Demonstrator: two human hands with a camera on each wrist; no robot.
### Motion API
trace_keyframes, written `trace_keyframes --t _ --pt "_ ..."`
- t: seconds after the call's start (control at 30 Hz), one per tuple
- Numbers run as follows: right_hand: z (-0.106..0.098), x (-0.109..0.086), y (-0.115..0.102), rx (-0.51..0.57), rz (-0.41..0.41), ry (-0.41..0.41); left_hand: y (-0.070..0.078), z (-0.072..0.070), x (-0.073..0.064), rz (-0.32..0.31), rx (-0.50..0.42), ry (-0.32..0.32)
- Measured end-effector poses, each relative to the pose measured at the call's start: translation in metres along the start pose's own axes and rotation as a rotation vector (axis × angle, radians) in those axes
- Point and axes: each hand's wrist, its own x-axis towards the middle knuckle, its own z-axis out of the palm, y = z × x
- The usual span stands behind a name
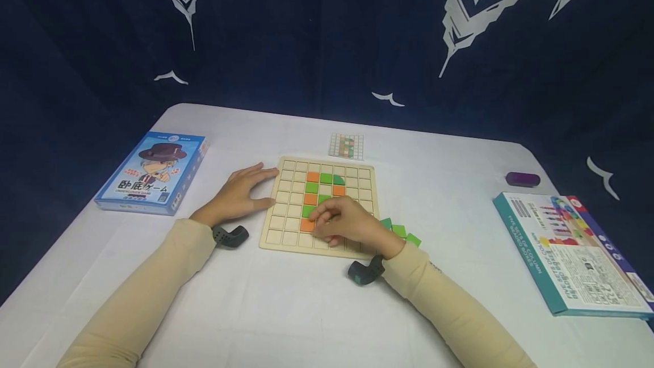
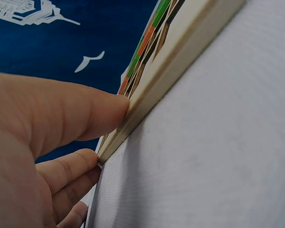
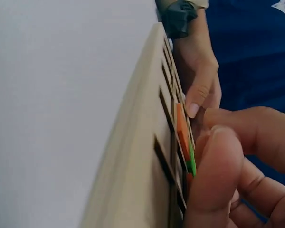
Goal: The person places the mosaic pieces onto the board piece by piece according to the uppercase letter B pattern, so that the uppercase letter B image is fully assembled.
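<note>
A wooden grid board (image 1: 278,237) lies on the table, its middle cells filled with orange and green tiles. My left hand (image 1: 241,193) rests at the board's left edge, fingers spread; in the left wrist view the thumb (image 2: 104,114) touches the rim. Over the board's lower middle is my right hand (image 1: 349,221), its fingers bent. Its fingertips are beside an orange square tile (image 1: 307,225), which also shows in the right wrist view as an orange tile (image 3: 182,128) next to a green one. Whether the fingers pinch anything is hidden.
Several loose green tiles (image 1: 398,231) lie right of the board, partly behind the right wrist. A small pattern card (image 1: 346,146) is beyond it. A blue game box (image 1: 153,172) stands left; a teal-edged box (image 1: 577,254) and a purple object (image 1: 523,179) are right.
</note>
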Motion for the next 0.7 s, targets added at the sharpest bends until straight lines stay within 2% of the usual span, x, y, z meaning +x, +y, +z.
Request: trace_keyframes --t 0.13,0.27,0.37,0.53,0.7 --pt "-0.011 -0.004 0.002 0.056 -0.023 -0.077 0.001 0.0 0.0 -0.002 0.0 0.0" --pt "-0.023 -0.014 0.004 0.115 -0.024 -0.107 0.002 0.001 0.0 -0.005 0.0 -0.001" --pt "-0.034 -0.022 0.009 0.118 -0.05 -0.097 0.002 0.001 0.0 -0.01 0.003 -0.002" --pt "-0.054 -0.033 0.017 0.062 -0.108 -0.062 0.003 0.001 0.0 -0.019 0.005 -0.005" --pt "-0.07 -0.044 0.024 0.025 -0.127 -0.024 0.001 0.0 0.0 -0.021 0.001 -0.004"
